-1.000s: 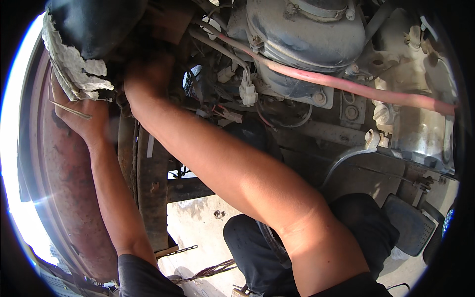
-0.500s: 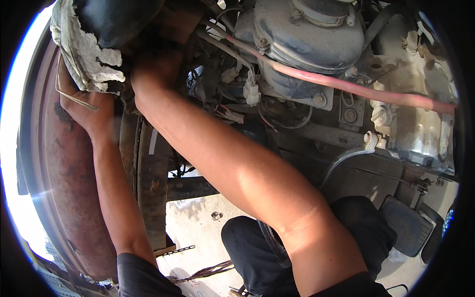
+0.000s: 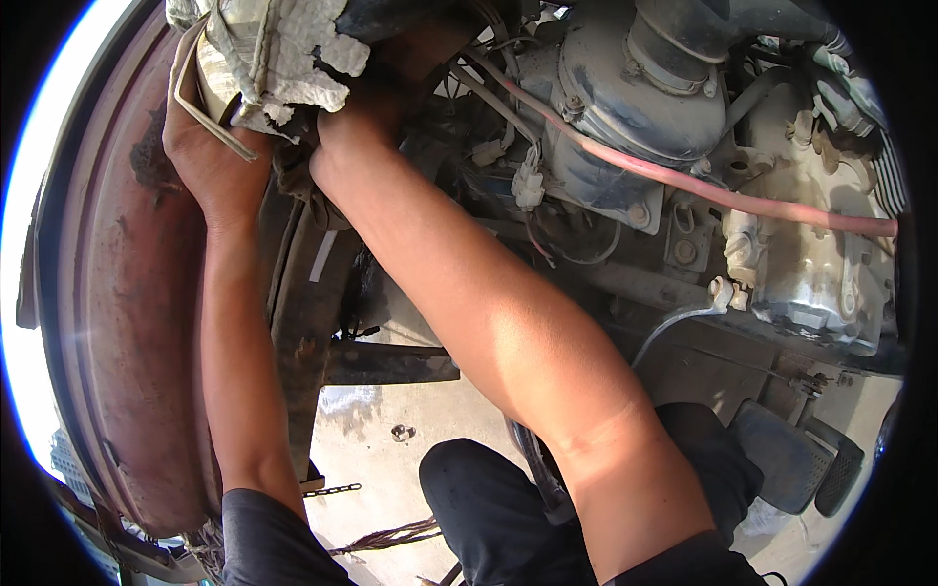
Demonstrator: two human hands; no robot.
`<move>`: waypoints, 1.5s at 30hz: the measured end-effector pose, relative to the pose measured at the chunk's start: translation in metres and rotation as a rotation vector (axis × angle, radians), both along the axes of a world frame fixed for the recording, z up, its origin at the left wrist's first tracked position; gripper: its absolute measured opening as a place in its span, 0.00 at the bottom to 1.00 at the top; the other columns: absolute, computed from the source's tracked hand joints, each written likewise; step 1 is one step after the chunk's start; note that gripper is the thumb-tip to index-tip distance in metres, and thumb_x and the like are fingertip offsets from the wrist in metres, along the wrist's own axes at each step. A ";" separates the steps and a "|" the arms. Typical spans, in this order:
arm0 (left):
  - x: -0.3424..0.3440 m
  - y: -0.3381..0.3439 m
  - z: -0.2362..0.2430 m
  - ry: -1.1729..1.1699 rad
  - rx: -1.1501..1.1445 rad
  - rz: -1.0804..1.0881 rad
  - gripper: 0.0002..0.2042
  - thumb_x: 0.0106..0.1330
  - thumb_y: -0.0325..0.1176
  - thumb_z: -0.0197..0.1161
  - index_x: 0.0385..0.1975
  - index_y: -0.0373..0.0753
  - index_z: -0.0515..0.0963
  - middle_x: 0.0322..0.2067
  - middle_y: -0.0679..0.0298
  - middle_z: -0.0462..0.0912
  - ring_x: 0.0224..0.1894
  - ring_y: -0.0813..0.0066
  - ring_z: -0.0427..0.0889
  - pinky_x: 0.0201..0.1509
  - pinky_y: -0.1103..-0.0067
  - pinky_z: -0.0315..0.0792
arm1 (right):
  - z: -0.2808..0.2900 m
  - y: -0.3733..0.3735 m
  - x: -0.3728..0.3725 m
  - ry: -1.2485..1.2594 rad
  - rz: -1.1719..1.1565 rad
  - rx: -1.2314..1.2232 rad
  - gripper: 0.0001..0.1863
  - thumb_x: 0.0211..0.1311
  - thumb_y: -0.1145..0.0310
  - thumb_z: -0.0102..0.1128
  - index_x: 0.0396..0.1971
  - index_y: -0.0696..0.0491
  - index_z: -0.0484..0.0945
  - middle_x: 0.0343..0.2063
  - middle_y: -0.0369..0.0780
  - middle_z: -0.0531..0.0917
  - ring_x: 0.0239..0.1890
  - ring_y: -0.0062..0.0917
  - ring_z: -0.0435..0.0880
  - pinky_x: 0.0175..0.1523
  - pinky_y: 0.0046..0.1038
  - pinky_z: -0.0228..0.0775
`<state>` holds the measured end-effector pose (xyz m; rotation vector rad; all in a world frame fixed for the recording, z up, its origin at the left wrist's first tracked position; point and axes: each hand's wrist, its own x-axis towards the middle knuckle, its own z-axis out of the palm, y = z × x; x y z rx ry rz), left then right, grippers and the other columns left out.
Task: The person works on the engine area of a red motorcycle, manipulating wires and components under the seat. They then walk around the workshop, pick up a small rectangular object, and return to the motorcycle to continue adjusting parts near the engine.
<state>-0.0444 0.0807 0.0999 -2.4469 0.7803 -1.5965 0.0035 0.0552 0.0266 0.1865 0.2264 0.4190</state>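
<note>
At the upper left hangs a part wrapped in torn, off-white padded covering [image 3: 283, 59], with a thin strap or wire looped down its left side. My left hand [image 3: 220, 166] is against the lower left of this covering, and its fingers go out of sight behind it. My right hand [image 3: 357, 127] reaches in just right of the covering's ragged edge, close under a dark part. Shadow hides its fingers, so I cannot make out what they touch. Both forearms stretch up from the lower edge.
A dull red curved body panel [image 3: 147, 322] runs down the left. On the right are a grey engine housing [image 3: 625, 98], a pinkish hose [image 3: 684, 179] across it, and a pale wiring connector [image 3: 528, 186]. Foot pedals [image 3: 782, 454] sit lower right. Bundled wires [image 3: 391, 535] lie below.
The view has shifted, so the covering and engine parts appear farther right. More of the covering's front shows. Both hands stay at the same spot beside it.
</note>
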 end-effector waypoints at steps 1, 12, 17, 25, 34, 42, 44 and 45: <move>-0.004 -0.003 -0.001 0.058 -0.074 0.018 0.28 0.54 0.30 0.66 0.57 0.31 0.70 0.52 0.52 0.78 0.55 0.66 0.77 0.58 0.74 0.68 | -0.005 0.003 0.002 -0.061 0.024 0.024 0.13 0.64 0.63 0.54 0.48 0.46 0.70 0.46 0.31 0.77 0.46 0.24 0.74 0.51 0.31 0.68; -0.009 -0.011 -0.004 -0.007 -0.150 0.003 0.28 0.53 0.27 0.69 0.57 0.42 0.72 0.52 0.57 0.78 0.56 0.64 0.76 0.59 0.74 0.68 | 0.004 -0.033 -0.018 -0.267 -0.094 -0.177 0.24 0.66 0.69 0.51 0.62 0.50 0.62 0.59 0.36 0.70 0.56 0.25 0.71 0.57 0.31 0.68; -0.037 -0.032 0.017 0.114 -0.132 0.271 0.31 0.60 0.33 0.64 0.64 0.44 0.62 0.68 0.56 0.57 0.71 0.60 0.54 0.68 0.48 0.46 | -0.015 -0.025 0.008 -0.620 -0.074 0.147 0.23 0.72 0.58 0.39 0.64 0.47 0.61 0.59 0.38 0.69 0.60 0.31 0.69 0.62 0.37 0.65; -0.091 -0.029 -0.053 0.043 -0.363 0.099 0.39 0.44 0.17 0.67 0.62 0.36 0.63 0.61 0.50 0.64 0.63 0.53 0.65 0.66 0.67 0.60 | -0.007 -0.024 -0.008 -0.450 -0.065 -0.257 0.21 0.70 0.59 0.44 0.60 0.47 0.64 0.54 0.40 0.73 0.56 0.31 0.74 0.59 0.35 0.69; -0.172 -0.082 -0.142 0.286 -0.722 0.019 0.29 0.43 0.18 0.65 0.51 0.29 0.68 0.50 0.41 0.70 0.55 0.46 0.72 0.63 0.54 0.62 | -0.002 -0.033 -0.015 -0.107 0.009 -0.276 0.11 0.69 0.63 0.42 0.43 0.49 0.73 0.36 0.32 0.79 0.33 0.21 0.75 0.40 0.20 0.71; -0.196 -0.105 -0.171 0.477 -0.833 0.099 0.23 0.43 0.18 0.64 0.45 0.29 0.73 0.45 0.49 0.73 0.46 0.51 0.77 0.59 0.53 0.65 | -0.002 -0.041 -0.013 0.125 0.142 -0.018 0.13 0.67 0.58 0.40 0.33 0.49 0.72 0.26 0.32 0.75 0.23 0.18 0.70 0.30 0.23 0.72; -0.201 -0.109 -0.173 0.519 -0.852 0.133 0.23 0.43 0.19 0.63 0.45 0.30 0.73 0.45 0.49 0.73 0.45 0.51 0.77 0.58 0.53 0.66 | 0.012 -0.045 -0.020 0.249 0.123 -0.117 0.13 0.67 0.58 0.41 0.33 0.49 0.72 0.26 0.32 0.76 0.22 0.17 0.70 0.28 0.21 0.71; -0.205 -0.109 -0.178 0.522 -0.872 0.144 0.23 0.44 0.19 0.63 0.45 0.30 0.72 0.44 0.49 0.72 0.45 0.50 0.76 0.57 0.53 0.66 | 0.016 -0.040 -0.023 0.251 0.123 -0.153 0.12 0.67 0.59 0.42 0.32 0.49 0.72 0.26 0.32 0.76 0.22 0.17 0.69 0.25 0.18 0.68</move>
